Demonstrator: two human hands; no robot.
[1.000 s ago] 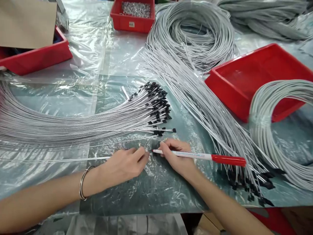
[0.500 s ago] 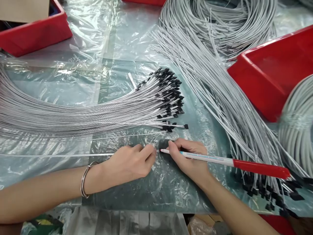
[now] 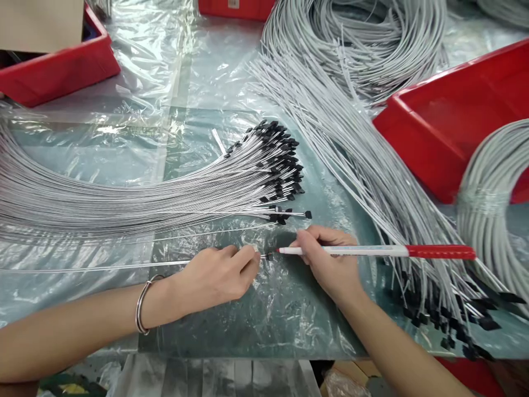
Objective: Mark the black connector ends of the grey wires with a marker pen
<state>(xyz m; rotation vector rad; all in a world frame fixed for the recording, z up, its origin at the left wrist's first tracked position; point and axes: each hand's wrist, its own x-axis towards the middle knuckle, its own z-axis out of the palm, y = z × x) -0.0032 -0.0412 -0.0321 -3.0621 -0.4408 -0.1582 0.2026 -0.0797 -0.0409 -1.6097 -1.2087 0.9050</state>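
On one plastic-covered table (image 3: 248,331), below one black-tipped bundle (image 3: 165,198), the left hand (image 3: 223,274) pinches a cable (image 3: 165,264). The right hand (image 3: 333,262) grips one marker (image 3: 363,251).

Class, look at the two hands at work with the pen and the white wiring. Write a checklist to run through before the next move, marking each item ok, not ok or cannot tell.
1. Left hand grips the white wiring: ok.
2. Right hand grips the red-and-white pen: ok.
3. Pen tip uncapped and pointing towards the left fingers: ok.
4. Pen tip touching the wiring: cannot tell; the contact is too small to make out.
5. Large wire bundle on the left apart from both hands: ok.
6. That bundle's black ends lined up evenly: not ok; they are staggered.
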